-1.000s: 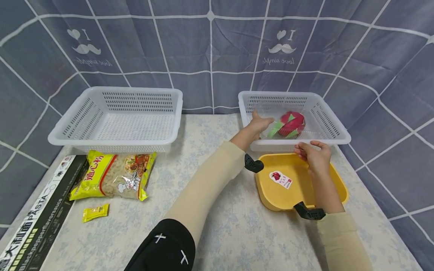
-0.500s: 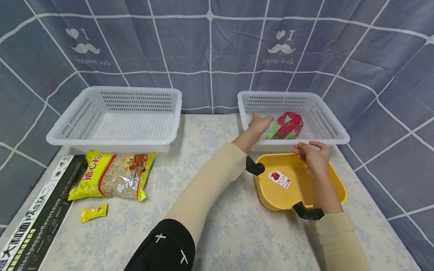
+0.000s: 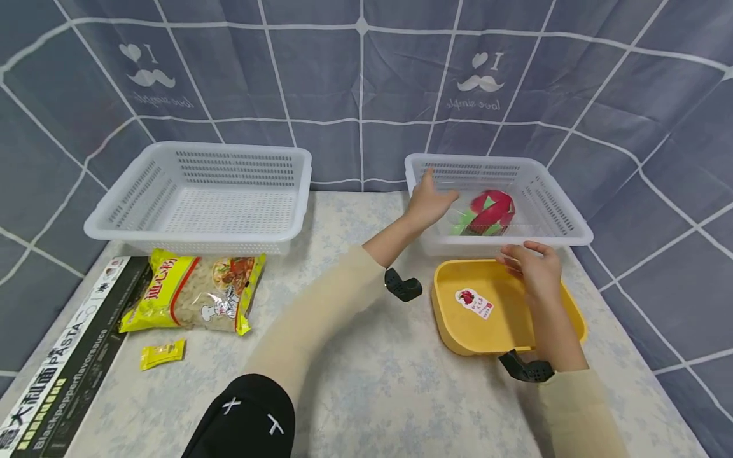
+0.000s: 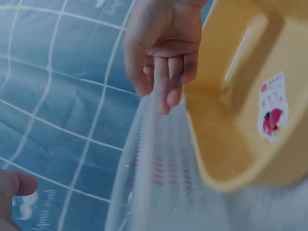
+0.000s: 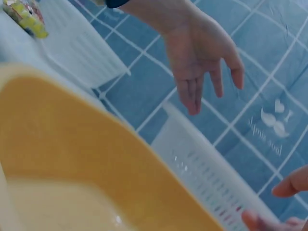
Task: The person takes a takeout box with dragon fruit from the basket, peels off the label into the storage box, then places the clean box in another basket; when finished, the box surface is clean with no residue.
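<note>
My left hand (image 3: pixel 428 202) is raised over the left end of the small white basket (image 3: pixel 567 241), its fingers spread with nothing in them. In the right wrist view the same left hand (image 5: pixel 199 55) shows its palm, bare. Inside that basket lies a red and green dragon fruit (image 3: pixel 492 213), seemingly in clear wrapping. My right hand (image 3: pixel 538 270) is at the basket's front rim, above the yellow basin (image 3: pixel 495 327). From the left wrist view, the right hand (image 4: pixel 166 43) has loosely bent fingers hanging by the rim, holding nothing. A dragon fruit sticker (image 3: pixel 474 304) lies inside the basin.
A larger white basket (image 3: pixel 189 243) stands at the back left. In front of it are a yellow noodle bag (image 3: pixel 197 294), a small yellow packet (image 3: pixel 163 354) and a long black pasta box (image 3: pixel 74 350). A grey-blue checked cloth (image 3: pixel 332 76) hangs behind.
My left hand has risen and drawn back to the left, away from the dragon fruit, with its fingers opening. The right hand has stayed nearly still at the rim.
</note>
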`<state>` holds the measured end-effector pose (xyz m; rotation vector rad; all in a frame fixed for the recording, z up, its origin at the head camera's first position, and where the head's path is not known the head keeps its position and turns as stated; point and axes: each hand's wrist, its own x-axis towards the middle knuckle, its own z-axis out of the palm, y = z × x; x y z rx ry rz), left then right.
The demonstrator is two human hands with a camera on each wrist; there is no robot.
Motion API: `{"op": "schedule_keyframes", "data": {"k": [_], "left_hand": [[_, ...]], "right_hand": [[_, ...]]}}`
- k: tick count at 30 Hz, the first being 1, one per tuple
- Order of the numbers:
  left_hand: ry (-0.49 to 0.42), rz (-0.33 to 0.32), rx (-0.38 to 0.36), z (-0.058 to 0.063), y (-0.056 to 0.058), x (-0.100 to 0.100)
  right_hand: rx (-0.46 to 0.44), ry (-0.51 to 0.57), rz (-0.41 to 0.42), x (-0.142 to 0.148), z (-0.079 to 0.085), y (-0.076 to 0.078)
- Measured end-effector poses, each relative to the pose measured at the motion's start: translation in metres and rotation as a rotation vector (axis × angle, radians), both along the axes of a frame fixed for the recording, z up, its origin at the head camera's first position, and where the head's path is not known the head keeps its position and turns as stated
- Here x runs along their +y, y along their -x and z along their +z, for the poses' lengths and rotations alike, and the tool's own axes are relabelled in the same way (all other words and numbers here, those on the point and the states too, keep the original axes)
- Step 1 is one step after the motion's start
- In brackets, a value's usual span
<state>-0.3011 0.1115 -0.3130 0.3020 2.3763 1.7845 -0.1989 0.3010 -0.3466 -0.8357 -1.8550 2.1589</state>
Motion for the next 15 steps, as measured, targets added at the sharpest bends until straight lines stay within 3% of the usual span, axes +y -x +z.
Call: {"op": "schedule_keyframes", "data": {"k": [7, 15], "left_hand": [[0.032, -0.085, -0.017, 0.011, -0.015, -0.034], [0.100, -0.204, 0.139, 0.009, -0.042, -0.068]], "right_hand": [[-0.048, -0.146, 0.012, -0.007, 0.012, -0.008], [0.060, -0.232, 0.085, -0.023, 0.019, -0.025]]}}
